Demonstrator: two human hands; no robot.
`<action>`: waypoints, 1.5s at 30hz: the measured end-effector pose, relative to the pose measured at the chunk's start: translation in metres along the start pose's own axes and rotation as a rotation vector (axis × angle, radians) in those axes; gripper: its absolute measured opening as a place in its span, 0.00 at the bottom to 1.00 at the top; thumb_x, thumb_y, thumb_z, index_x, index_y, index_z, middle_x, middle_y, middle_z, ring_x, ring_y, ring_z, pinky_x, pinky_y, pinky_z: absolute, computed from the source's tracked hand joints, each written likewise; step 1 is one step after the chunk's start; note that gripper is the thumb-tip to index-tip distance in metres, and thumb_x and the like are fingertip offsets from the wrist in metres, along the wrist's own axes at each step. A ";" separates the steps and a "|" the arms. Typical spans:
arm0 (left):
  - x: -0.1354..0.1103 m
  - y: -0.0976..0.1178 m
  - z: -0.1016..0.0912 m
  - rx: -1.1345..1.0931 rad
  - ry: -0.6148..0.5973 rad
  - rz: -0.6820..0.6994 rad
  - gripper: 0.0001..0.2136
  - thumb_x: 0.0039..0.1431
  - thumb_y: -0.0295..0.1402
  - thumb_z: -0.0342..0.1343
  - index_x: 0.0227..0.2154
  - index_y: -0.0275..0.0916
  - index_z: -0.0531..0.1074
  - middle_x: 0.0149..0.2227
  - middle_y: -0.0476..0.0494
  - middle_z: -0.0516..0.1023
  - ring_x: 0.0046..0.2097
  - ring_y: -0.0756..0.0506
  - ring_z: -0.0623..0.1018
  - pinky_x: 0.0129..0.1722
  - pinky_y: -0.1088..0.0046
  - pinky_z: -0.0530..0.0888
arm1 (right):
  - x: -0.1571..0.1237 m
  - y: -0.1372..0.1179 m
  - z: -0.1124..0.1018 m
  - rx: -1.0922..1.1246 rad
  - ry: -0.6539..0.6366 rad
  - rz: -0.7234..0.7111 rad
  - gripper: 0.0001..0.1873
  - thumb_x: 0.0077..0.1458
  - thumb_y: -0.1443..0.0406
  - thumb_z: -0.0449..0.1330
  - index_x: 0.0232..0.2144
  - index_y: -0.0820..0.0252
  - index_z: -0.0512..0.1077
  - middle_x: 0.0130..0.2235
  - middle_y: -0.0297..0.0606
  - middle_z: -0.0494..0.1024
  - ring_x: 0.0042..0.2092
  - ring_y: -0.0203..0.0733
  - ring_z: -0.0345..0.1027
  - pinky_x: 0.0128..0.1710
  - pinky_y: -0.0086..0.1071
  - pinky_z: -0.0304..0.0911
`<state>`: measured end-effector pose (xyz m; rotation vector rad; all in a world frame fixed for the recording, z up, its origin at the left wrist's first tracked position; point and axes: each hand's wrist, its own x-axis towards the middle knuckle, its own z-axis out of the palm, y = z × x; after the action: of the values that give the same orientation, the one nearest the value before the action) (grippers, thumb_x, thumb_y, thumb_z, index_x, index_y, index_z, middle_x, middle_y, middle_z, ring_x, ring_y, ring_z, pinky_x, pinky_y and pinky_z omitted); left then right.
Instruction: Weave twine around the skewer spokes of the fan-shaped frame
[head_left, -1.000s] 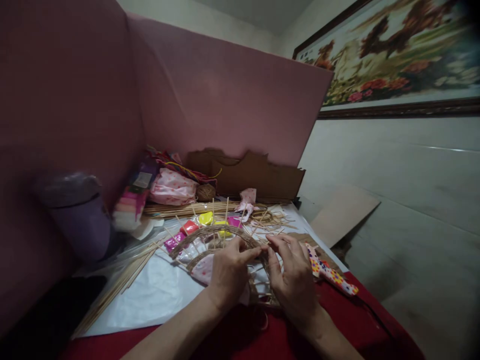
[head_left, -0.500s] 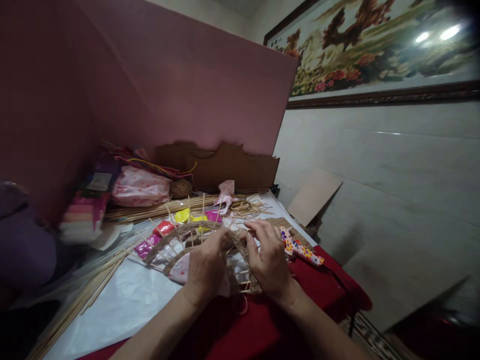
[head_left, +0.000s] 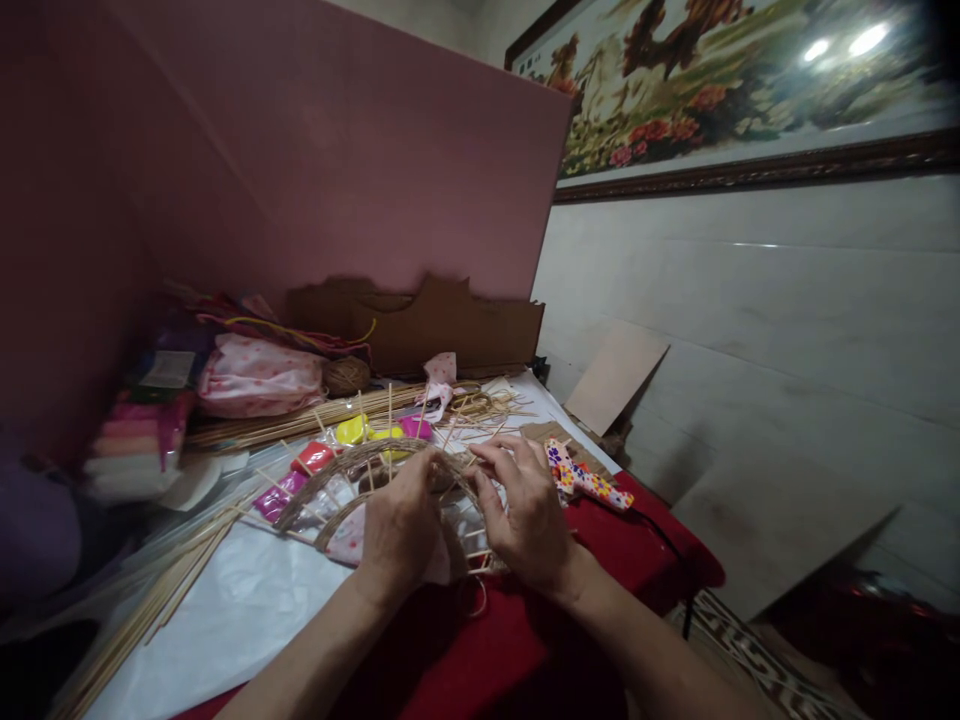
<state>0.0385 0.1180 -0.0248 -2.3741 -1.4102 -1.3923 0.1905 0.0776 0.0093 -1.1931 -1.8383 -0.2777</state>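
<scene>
A fan-shaped frame (head_left: 345, 462) of thin sticks, woven with bands of brown twine, stands in front of me. Stick ends poke out past its outer arc. White cloth with a pink-red pattern (head_left: 346, 537) shows at its inner part. My left hand (head_left: 401, 525) is closed around the middle of the frame, thumb up near the outer twine band. At the right part of that band, my right hand (head_left: 521, 505) pinches the twine between thumb and fingers; the exact strand is too small to make out. A thin loop (head_left: 480, 600) hangs below the frame.
Behind the frame lie yellow packets (head_left: 351, 430), a red packet (head_left: 313, 457) and long sticks (head_left: 262, 425). A twine ball (head_left: 346, 376) sits by a pink cloth bundle (head_left: 262, 375). Flowered fabric (head_left: 592, 480) lies right, on the red tablecloth (head_left: 660, 545). Cardboard (head_left: 465, 325) leans behind.
The whole view has shifted, so things appear slightly further left and up. Both hands keep their hold on the frame, with only slight finger movement.
</scene>
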 end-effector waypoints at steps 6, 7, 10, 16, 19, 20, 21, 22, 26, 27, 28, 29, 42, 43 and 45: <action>0.000 -0.001 0.001 -0.021 -0.020 0.002 0.17 0.52 0.18 0.46 0.43 0.38 0.66 0.37 0.42 0.79 0.35 0.45 0.79 0.33 0.70 0.74 | 0.000 -0.002 0.000 0.000 0.013 0.007 0.14 0.56 0.70 0.51 0.46 0.62 0.66 0.43 0.46 0.71 0.47 0.47 0.62 0.47 0.45 0.58; 0.000 -0.001 0.001 -0.018 -0.017 0.003 0.17 0.52 0.18 0.46 0.44 0.38 0.66 0.37 0.42 0.79 0.35 0.45 0.79 0.33 0.71 0.74 | 0.000 -0.003 0.000 -0.006 0.001 0.002 0.15 0.56 0.70 0.51 0.46 0.62 0.66 0.43 0.46 0.71 0.47 0.47 0.62 0.47 0.45 0.58; 0.000 -0.001 0.000 -0.007 -0.012 -0.005 0.15 0.53 0.19 0.47 0.43 0.38 0.66 0.36 0.44 0.79 0.34 0.45 0.79 0.32 0.72 0.73 | 0.001 -0.004 -0.002 -0.009 -0.019 -0.010 0.15 0.55 0.70 0.52 0.47 0.63 0.66 0.43 0.46 0.71 0.47 0.48 0.62 0.47 0.45 0.59; 0.009 0.000 -0.009 -0.039 -0.024 -0.124 0.12 0.54 0.21 0.48 0.40 0.40 0.66 0.32 0.47 0.78 0.33 0.46 0.78 0.30 0.73 0.70 | -0.011 0.003 -0.024 0.112 0.330 0.068 0.07 0.55 0.70 0.55 0.39 0.58 0.67 0.36 0.39 0.73 0.43 0.44 0.66 0.46 0.40 0.61; 0.014 -0.005 -0.014 -0.025 -0.014 -0.171 0.12 0.52 0.22 0.50 0.40 0.39 0.67 0.31 0.47 0.77 0.32 0.45 0.77 0.31 0.73 0.69 | -0.029 0.010 -0.029 0.160 0.351 0.241 0.02 0.56 0.66 0.56 0.30 0.58 0.67 0.30 0.35 0.72 0.36 0.40 0.67 0.40 0.35 0.63; 0.016 -0.007 -0.015 -0.021 -0.010 -0.178 0.13 0.52 0.22 0.50 0.41 0.39 0.66 0.32 0.47 0.78 0.33 0.45 0.77 0.31 0.73 0.69 | -0.036 0.012 -0.028 0.190 0.317 0.320 0.05 0.57 0.65 0.55 0.29 0.58 0.67 0.28 0.34 0.72 0.33 0.39 0.67 0.37 0.34 0.63; 0.017 -0.009 -0.016 -0.016 -0.003 -0.184 0.14 0.51 0.22 0.50 0.42 0.39 0.66 0.32 0.47 0.78 0.33 0.45 0.77 0.31 0.73 0.69 | -0.043 0.013 -0.027 0.229 0.279 0.400 0.08 0.59 0.63 0.53 0.29 0.58 0.68 0.25 0.33 0.71 0.30 0.38 0.67 0.35 0.32 0.62; 0.018 -0.012 -0.017 -0.012 0.008 -0.189 0.15 0.51 0.22 0.50 0.43 0.40 0.66 0.32 0.46 0.78 0.33 0.45 0.77 0.31 0.73 0.69 | -0.050 0.014 -0.026 0.277 0.239 0.479 0.11 0.60 0.61 0.52 0.28 0.58 0.68 0.24 0.32 0.71 0.28 0.38 0.66 0.32 0.31 0.62; 0.023 -0.017 -0.019 -0.045 0.058 -0.194 0.15 0.51 0.23 0.49 0.43 0.40 0.65 0.32 0.47 0.77 0.33 0.45 0.77 0.31 0.73 0.69 | -0.072 0.011 -0.020 0.384 0.157 0.679 0.19 0.61 0.55 0.48 0.25 0.59 0.67 0.23 0.34 0.71 0.26 0.38 0.66 0.26 0.29 0.61; 0.024 -0.017 -0.020 -0.058 0.072 -0.195 0.15 0.52 0.24 0.49 0.43 0.40 0.65 0.32 0.47 0.77 0.33 0.45 0.77 0.31 0.73 0.69 | -0.075 0.009 -0.019 0.381 0.160 0.691 0.19 0.60 0.54 0.49 0.25 0.59 0.67 0.23 0.34 0.71 0.27 0.38 0.66 0.26 0.29 0.61; 0.025 -0.017 -0.021 -0.067 0.084 -0.197 0.15 0.52 0.24 0.49 0.43 0.40 0.65 0.32 0.47 0.77 0.33 0.45 0.77 0.32 0.72 0.69 | -0.077 0.008 -0.017 0.380 0.167 0.688 0.17 0.59 0.54 0.51 0.26 0.60 0.67 0.25 0.35 0.71 0.28 0.38 0.66 0.27 0.29 0.62; 0.026 -0.016 -0.023 -0.070 0.094 -0.200 0.15 0.51 0.24 0.50 0.43 0.40 0.65 0.32 0.47 0.77 0.33 0.45 0.77 0.32 0.72 0.69 | -0.079 0.006 -0.015 0.388 0.172 0.678 0.15 0.57 0.55 0.53 0.28 0.60 0.68 0.26 0.36 0.72 0.29 0.39 0.67 0.29 0.30 0.63; 0.054 0.023 -0.068 -0.128 0.236 -0.194 0.16 0.49 0.22 0.49 0.42 0.40 0.66 0.32 0.47 0.78 0.32 0.46 0.77 0.32 0.72 0.69 | -0.047 -0.032 0.008 0.767 0.320 0.664 0.26 0.44 0.51 0.64 0.42 0.59 0.68 0.45 0.46 0.74 0.45 0.48 0.69 0.44 0.42 0.65; 0.056 0.027 -0.073 -0.108 0.244 -0.192 0.17 0.49 0.22 0.49 0.42 0.40 0.66 0.32 0.47 0.78 0.33 0.46 0.77 0.31 0.72 0.68 | -0.047 -0.039 0.006 0.723 0.385 0.681 0.24 0.45 0.52 0.63 0.41 0.60 0.68 0.42 0.45 0.74 0.42 0.46 0.69 0.42 0.40 0.65; 0.060 0.036 -0.081 -0.038 0.269 -0.188 0.16 0.49 0.21 0.49 0.42 0.41 0.67 0.32 0.47 0.78 0.33 0.45 0.77 0.31 0.72 0.67 | -0.049 -0.055 0.006 0.735 0.391 0.697 0.18 0.48 0.52 0.61 0.33 0.60 0.68 0.34 0.40 0.74 0.36 0.43 0.68 0.37 0.37 0.65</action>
<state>0.0212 0.1014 0.0792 -2.0191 -1.5732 -1.7208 0.1489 0.0230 -0.0174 -1.0607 -0.9515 0.4916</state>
